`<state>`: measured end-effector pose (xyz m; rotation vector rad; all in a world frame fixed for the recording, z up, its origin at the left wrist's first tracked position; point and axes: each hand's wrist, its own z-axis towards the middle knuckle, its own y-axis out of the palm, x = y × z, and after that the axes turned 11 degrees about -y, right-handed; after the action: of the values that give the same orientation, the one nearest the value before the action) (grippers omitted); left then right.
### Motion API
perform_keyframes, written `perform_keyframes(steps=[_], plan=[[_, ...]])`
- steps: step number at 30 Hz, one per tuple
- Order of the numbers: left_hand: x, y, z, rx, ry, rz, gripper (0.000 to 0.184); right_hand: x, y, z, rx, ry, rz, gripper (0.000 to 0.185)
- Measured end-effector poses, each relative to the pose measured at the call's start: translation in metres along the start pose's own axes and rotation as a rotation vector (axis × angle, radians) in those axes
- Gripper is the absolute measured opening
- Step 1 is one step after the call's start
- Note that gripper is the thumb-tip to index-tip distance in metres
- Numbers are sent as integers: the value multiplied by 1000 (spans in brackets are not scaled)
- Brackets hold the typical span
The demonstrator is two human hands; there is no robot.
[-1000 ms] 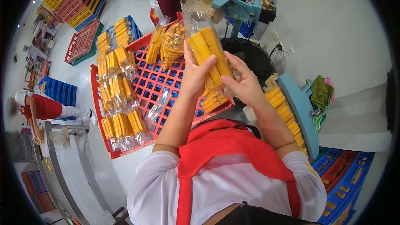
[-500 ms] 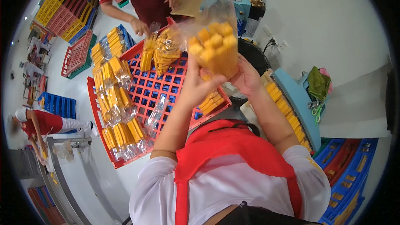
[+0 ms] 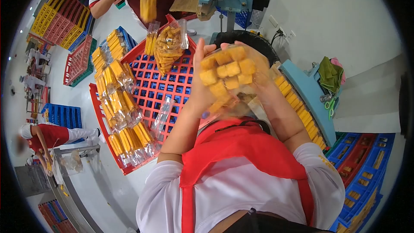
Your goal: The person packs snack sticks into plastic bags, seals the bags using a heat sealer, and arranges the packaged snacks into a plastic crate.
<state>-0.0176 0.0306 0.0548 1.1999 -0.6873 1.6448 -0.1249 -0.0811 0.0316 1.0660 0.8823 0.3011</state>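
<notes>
Head view: the left hand (image 3: 198, 74) and right hand (image 3: 261, 75) cup a clear plastic bag of thick yellow sticks (image 3: 226, 69) near the right corner of the red lattice plastic crate (image 3: 96, 103). It looks light and slick-skinned, its sticks stiff yet breakable; cradling both sides suits it. No writing is readable.

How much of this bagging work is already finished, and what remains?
Looks done: filled packs in rows on the red crate; seals unclear. In hand: a bag of yellow sticks between left hand and right hand, blurred. Probably left: flat clear bags on the crate, and more sticks beside the blue machine. Total unclear.
</notes>
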Motion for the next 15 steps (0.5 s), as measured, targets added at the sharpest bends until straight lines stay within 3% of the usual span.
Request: perform_keyframes(steps=[1,3,6,8,10,11,13,14,15], plan=[[15,3,3,9,-218,-293,111,3,-2,0,15,0,16,30],[-15,-14,4,50,-57,184,106,6,-13,5,23,70,45,35],[-18,-23,3,-30,-138,203,99,2,-12,-2,-113,5,-126,35],[-8,-20,6,-120,-198,127,92,4,-16,-4,-70,9,-104,34],[-5,-12,10,187,-143,-315,89,3,-7,-7,-52,-51,-377,32],[-7,-13,12,252,-91,-346,83,4,-1,-10,-51,-49,-376,32],[-12,-21,10,188,-146,-446,81,6,14,-12,-170,-130,-872,40],[-15,-25,9,125,-201,-546,79,1,22,-10,-167,-129,-868,40],[-18,-25,10,84,-239,-578,66,-7,32,-6,-331,-250,-1118,39]])
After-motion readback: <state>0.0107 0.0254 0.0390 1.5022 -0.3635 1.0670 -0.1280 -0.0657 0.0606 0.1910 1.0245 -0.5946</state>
